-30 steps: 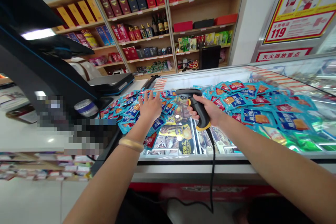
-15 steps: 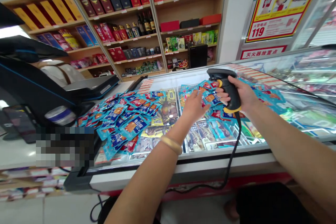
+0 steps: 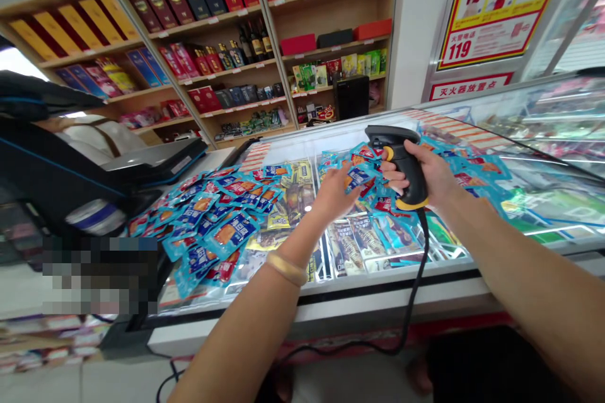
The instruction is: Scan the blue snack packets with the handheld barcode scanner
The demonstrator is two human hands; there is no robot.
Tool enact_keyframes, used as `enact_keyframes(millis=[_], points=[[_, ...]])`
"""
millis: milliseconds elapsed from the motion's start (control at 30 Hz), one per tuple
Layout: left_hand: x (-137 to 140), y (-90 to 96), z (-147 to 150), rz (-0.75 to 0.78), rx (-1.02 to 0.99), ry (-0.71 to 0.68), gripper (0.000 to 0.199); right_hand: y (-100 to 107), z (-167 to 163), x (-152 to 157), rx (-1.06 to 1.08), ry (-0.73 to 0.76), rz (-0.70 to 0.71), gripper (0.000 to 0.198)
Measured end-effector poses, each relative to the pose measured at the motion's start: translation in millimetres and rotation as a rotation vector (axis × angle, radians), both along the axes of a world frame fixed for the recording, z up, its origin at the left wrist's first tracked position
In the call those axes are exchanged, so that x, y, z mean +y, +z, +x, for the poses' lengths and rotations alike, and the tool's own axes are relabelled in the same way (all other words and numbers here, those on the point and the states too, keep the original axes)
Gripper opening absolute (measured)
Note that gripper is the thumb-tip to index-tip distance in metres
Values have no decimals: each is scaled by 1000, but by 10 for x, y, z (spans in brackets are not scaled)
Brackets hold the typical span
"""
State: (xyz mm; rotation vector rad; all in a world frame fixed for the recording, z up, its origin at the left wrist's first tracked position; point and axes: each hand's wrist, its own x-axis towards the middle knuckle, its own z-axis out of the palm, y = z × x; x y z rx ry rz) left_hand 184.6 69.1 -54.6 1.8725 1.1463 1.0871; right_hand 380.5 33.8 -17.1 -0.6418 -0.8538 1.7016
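Note:
My right hand (image 3: 432, 173) is wrapped round the grip of a black and yellow barcode scanner (image 3: 410, 173), its head over the packets and its cable trailing down the front. Beside it, my left hand (image 3: 334, 194) reaches to the middle pile of blue snack packets (image 3: 382, 203). Its thumb and fingers are apart, with a packet (image 3: 357, 177) showing at the fingertips; I cannot see a firm hold on it. A larger heap of the same blue and red packets (image 3: 231, 230) lies to the left on the glass-topped freezer (image 3: 326, 129). More packets (image 3: 477, 167) lie right of the scanner.
Ice cream packs (image 3: 347, 245) show through the freezer's glass. A black checkout terminal (image 3: 51, 157) and a flat scale-like device (image 3: 158, 160) stand at the left. Shelves of boxes and bottles (image 3: 212, 63) line the back. The scanner cable (image 3: 416, 289) loops below the front edge.
The view has shifted slightly, moving the scene a little left. My left hand's fingertips are nearer a packet in the middle pile. The scanner stays in my right hand.

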Motion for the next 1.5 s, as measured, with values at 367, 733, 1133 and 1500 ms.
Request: enact_keyframes(millis=[367,733,1133,1500], points=[[59,56,-372,-555,-847,123,30,-168,-201,17,-44,203,-14,20],[71,105,-435,-543,-962,106,34,-196,-195,-4,-129,326,-76,23],[103,58,-410,-503,-944,104,32,-218,-185,6,-125,344,-85,25],[121,407,-1004,269,271,517,47,-121,-591,58,-27,245,-78,21]])
